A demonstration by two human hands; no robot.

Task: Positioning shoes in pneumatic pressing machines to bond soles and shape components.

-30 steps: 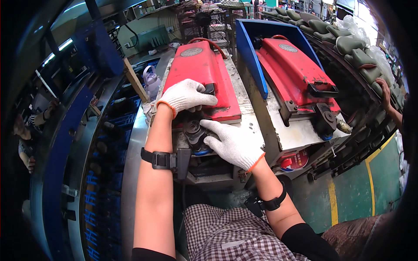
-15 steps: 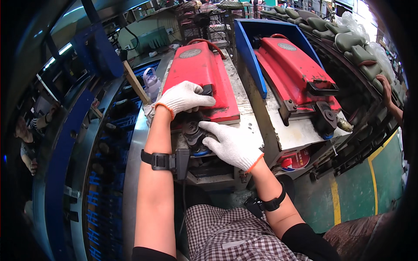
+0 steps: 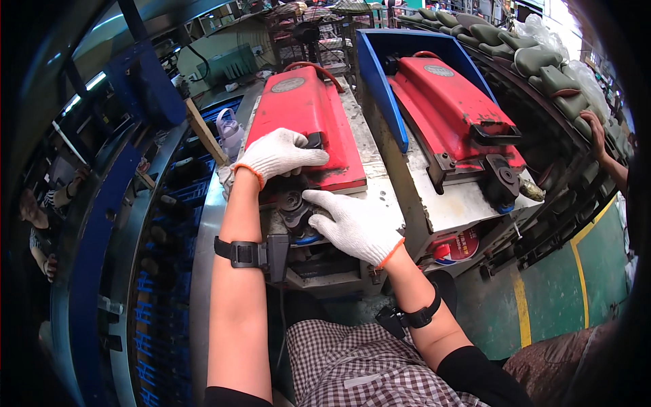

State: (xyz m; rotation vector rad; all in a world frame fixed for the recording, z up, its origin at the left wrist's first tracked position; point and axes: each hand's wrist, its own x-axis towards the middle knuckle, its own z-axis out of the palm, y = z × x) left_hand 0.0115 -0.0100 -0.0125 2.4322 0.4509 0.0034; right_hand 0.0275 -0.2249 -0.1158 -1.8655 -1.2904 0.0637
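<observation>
My left hand (image 3: pixel 281 152), in a white knitted glove with an orange cuff, is closed over the black handle (image 3: pixel 314 140) at the front of a red machine cover (image 3: pixel 298 108). Just below the cover's front edge sits a dark, rounded part (image 3: pixel 293 205) with a round recess on top and blue at its lower edge. My right hand (image 3: pixel 359 227), gloved the same way, reaches in from the right. Its forefinger touches or nearly touches that dark part, and its thumb is spread from the forefinger.
A second red-covered machine (image 3: pixel 454 88) stands to the right behind a blue guard (image 3: pixel 383 88). Olive-green boots (image 3: pixel 539 61) fill a rack at far right, where another person's hand (image 3: pixel 595 136) rests. A lilac bottle (image 3: pixel 229 129) stands left, beside a metal-edged line (image 3: pixel 203 271).
The whole view has shifted slightly left. Both hands keep nearly the same places on the handle and beside the dark part.
</observation>
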